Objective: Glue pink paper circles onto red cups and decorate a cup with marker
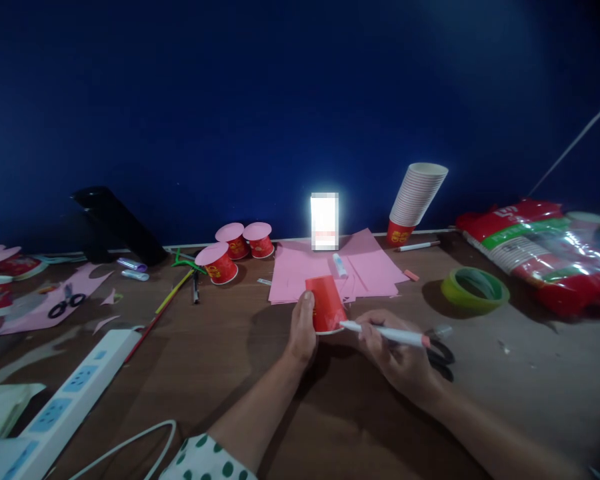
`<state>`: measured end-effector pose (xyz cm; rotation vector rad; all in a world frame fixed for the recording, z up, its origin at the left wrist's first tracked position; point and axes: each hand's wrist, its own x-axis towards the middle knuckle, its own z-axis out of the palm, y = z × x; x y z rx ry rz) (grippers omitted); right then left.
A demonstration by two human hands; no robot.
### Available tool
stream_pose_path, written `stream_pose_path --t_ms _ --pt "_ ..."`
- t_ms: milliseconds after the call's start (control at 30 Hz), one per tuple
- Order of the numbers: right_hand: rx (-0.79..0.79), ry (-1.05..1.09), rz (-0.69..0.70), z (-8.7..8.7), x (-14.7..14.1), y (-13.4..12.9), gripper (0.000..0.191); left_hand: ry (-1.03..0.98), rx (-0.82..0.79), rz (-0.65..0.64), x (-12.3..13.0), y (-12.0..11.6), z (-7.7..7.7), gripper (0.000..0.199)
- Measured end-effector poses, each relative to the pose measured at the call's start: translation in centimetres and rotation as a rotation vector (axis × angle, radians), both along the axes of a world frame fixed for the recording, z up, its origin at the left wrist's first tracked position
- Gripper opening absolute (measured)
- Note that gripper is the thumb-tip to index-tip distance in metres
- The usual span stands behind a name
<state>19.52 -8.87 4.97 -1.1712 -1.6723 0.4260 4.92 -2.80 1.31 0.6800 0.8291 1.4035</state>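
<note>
My left hand (pixel 304 327) is closed around the left side of a red paper cup (pixel 325 303), tilted with its white rim toward me. In my right hand (pixel 397 357) I grip a white marker (pixel 395 335) with a reddish end. The marker's tip meets the cup near its lower right edge. Behind the cup lie sheets of pink paper (pixel 290 273), with a small glue bottle or capped tube (pixel 340 267) on top. Black scissor handles (pixel 443 360) show partly behind my right hand.
Several red cups topped with pink discs (pixel 220 263) stand left of the paper. A leaning cup stack (pixel 417 197), green tape roll (pixel 475 290) and plastic-wrapped cups (pixel 535 247) are on the right. A power strip (pixel 75 400), cable (pixel 145 433) and scissors (pixel 66 303) lie left.
</note>
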Motion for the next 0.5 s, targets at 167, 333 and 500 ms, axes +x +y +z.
stream_pose_path --t_ms 167,333,500 --pt "0.020 -0.017 -0.013 0.12 -0.09 -0.07 0.012 -0.009 0.034 -0.025 0.05 -0.04 -0.02 0.040" --pt "0.003 -0.013 -0.008 0.08 -0.07 -0.19 0.013 -0.055 0.003 -0.032 0.05 -0.01 0.00 0.038" --pt "0.017 -0.030 0.003 -0.10 -0.09 -0.16 0.012 -0.056 -0.091 -0.022 0.11 -0.23 0.84 0.045"
